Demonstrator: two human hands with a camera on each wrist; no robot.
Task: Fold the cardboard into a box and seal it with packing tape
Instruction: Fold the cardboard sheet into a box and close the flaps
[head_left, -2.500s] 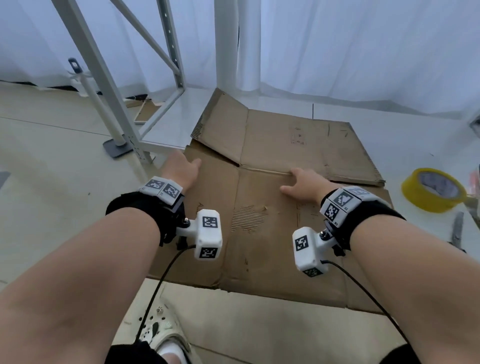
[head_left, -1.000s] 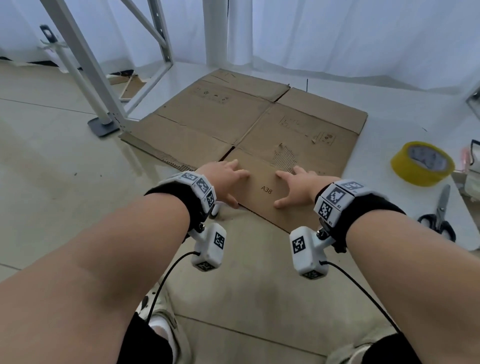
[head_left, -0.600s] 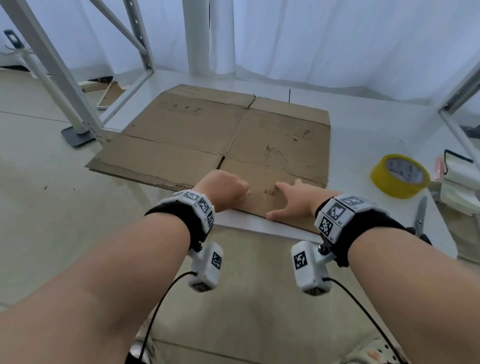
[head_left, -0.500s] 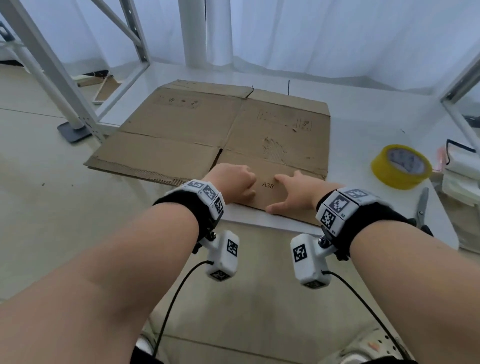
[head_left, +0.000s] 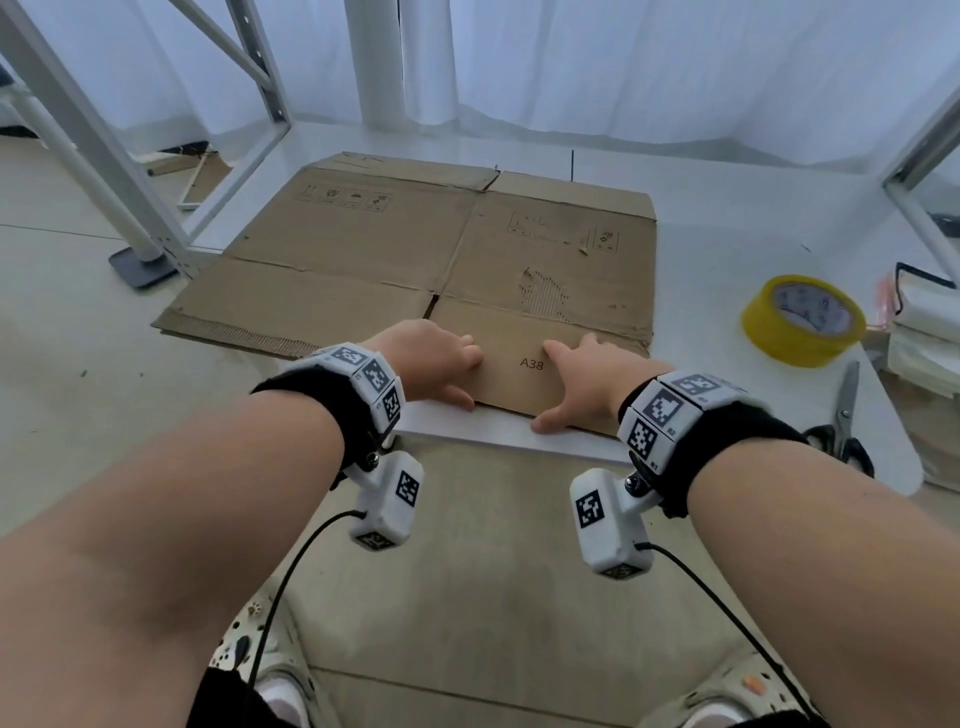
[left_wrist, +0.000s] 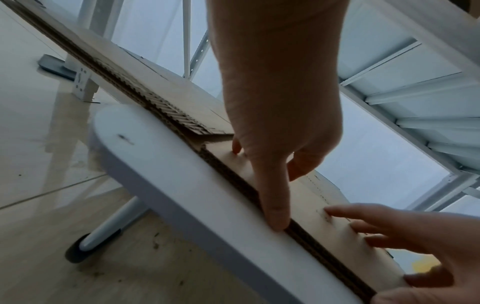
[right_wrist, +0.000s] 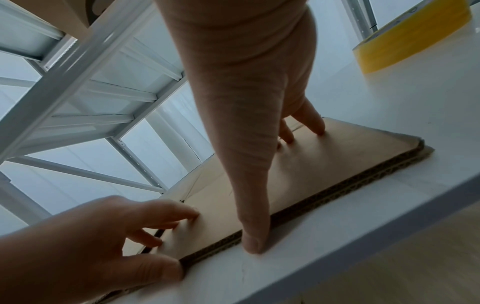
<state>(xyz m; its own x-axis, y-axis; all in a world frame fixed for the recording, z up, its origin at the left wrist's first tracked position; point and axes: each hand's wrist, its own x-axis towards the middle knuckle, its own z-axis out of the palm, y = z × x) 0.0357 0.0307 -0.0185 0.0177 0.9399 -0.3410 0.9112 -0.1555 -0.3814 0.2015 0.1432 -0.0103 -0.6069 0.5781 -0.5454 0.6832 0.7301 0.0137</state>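
Observation:
A flattened brown cardboard box (head_left: 467, 249) lies on the white table (head_left: 727, 249), its left part hanging over the table's left edge. Both hands are on the near flap marked A38. My left hand (head_left: 431, 358) has bent fingers with their tips on top of the flap and its thumb (left_wrist: 275, 205) laid along the flap's corrugated near edge. My right hand (head_left: 582, 374) rests straighter fingers (right_wrist: 311, 123) on the flap (right_wrist: 337, 156), thumb tip pressed against the same edge. The yellow packing tape roll (head_left: 802, 319) stands at the right.
Black-handled scissors (head_left: 844, 415) lie near the table's right front corner, below the tape. White stacked items (head_left: 924, 332) sit at the far right. A white metal rack frame (head_left: 104, 156) stands to the left, with a white post and curtains behind.
The cardboard, which had one panel raised, now lies flat and farther back on the table. Both hands came to the near flap's edge, and the left fingers have curled in.

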